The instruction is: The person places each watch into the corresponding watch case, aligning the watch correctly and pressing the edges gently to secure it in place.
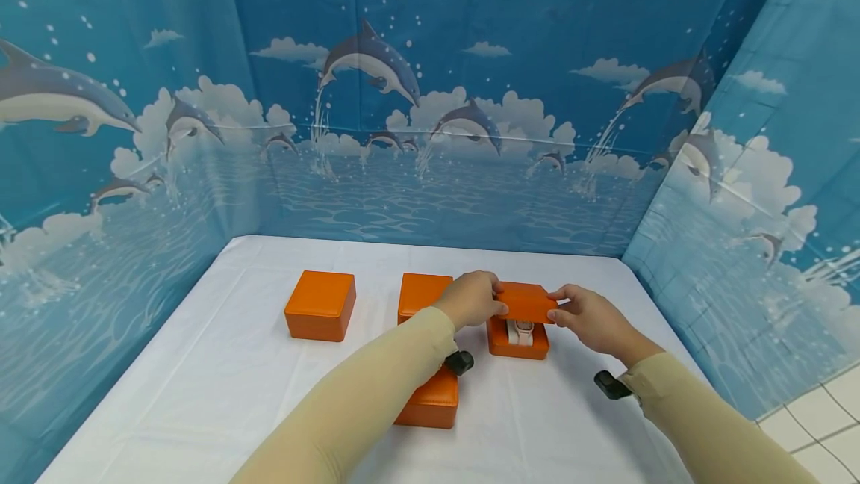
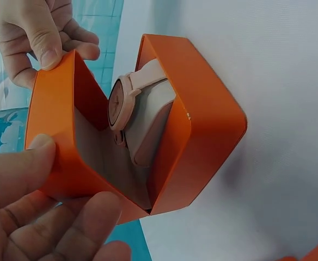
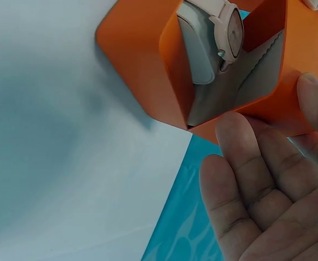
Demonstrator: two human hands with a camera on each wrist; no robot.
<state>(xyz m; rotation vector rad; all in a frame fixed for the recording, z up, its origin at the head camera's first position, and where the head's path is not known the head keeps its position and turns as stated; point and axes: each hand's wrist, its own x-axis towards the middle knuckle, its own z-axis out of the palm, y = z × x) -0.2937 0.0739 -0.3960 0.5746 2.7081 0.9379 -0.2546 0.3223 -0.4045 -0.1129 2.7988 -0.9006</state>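
An orange watch box (image 1: 517, 350) sits at the right of the table with its hinged lid (image 1: 525, 302) partly raised. Inside, a watch (image 2: 122, 102) with a pale pink strap and case is wrapped around a light cushion (image 2: 153, 122). My left hand (image 1: 472, 299) pinches the lid's left side between thumb and fingers. On the opposite side, my right hand (image 1: 595, 322) grips the lid with its thumb on the outer face. Both wrist views show the lid's pale lining and the watch facing it.
One closed orange box (image 1: 321, 295) stands to the left on the white tablecloth (image 1: 222, 364). Two more, a back box (image 1: 423, 290) and a front box (image 1: 430, 411), are partly covered by my left arm. A dolphin-print curtain (image 1: 430, 193) borders the table.
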